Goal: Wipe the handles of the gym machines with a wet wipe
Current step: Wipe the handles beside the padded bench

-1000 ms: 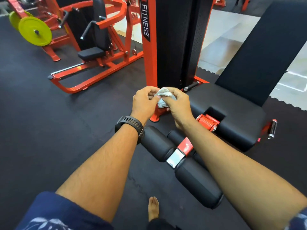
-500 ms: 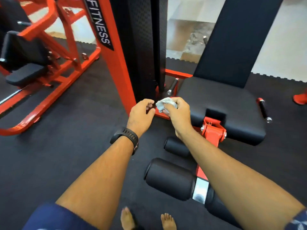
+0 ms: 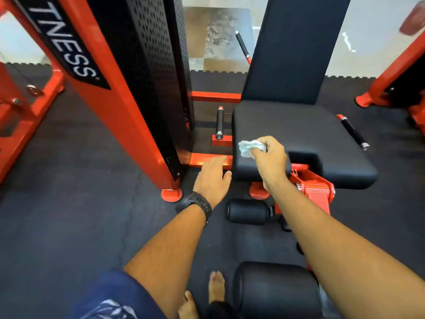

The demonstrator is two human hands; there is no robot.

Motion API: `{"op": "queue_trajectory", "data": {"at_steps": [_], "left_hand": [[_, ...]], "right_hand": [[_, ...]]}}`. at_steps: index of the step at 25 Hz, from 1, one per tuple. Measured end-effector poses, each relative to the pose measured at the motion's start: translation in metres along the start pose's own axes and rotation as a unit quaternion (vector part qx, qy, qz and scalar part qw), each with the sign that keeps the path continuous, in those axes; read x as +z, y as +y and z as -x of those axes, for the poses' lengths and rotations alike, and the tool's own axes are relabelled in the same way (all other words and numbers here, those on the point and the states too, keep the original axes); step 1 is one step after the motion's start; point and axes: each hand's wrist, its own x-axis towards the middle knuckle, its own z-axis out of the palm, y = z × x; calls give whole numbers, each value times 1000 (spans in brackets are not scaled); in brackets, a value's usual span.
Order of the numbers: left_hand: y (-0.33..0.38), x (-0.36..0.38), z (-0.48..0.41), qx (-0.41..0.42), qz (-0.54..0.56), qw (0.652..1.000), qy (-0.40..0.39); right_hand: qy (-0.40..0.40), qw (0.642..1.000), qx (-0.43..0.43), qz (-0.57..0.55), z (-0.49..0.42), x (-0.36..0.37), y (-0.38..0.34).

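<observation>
Now lining up on the left seat handle (image 3: 219,122), wipe (image 3: 249,147) in the right hand (image 3: 270,162).

I'm pinching the crumpled wipe between right thumb and curled fingers, hovering over the front-left corner of the seat pad (image 3: 299,134). The left hand (image 3: 211,178) is hanging open, fingers relaxed, holding nothing, over the orange crossbar (image 3: 196,161). The handle is lying just beyond and left of the wipe, between the seat pad and the weight stack shroud (image 3: 149,65). Its long axis is running away from me, chrome cap near, red cap pointing far. Both hands are sitting near it. I'm judging the wipe-carrying right hand should reach up-left. The second handle (image 3: 353,132) is lying well apart, off the seat's right side, angled.
</observation>
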Motion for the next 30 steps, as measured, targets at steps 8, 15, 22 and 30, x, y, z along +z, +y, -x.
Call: {"op": "queue_trajectory", "data": {"at_steps": [8,15,22,30], "left_hand": [[-92,-25,-163,56,-171,979,-93],[-128,-14,-281,110,-260,944,-170],[-160,8,-409,165,-306,904,-248],[-188,47,-505,215,-299,860,-353]], "right_hand": [[57,993,78,-60,-80,107,23],[91,994,58,-24,-130,171,63],[57,997,-16,53,-217,246,70],[-69,948,-22,309,-275,283,87]]}}
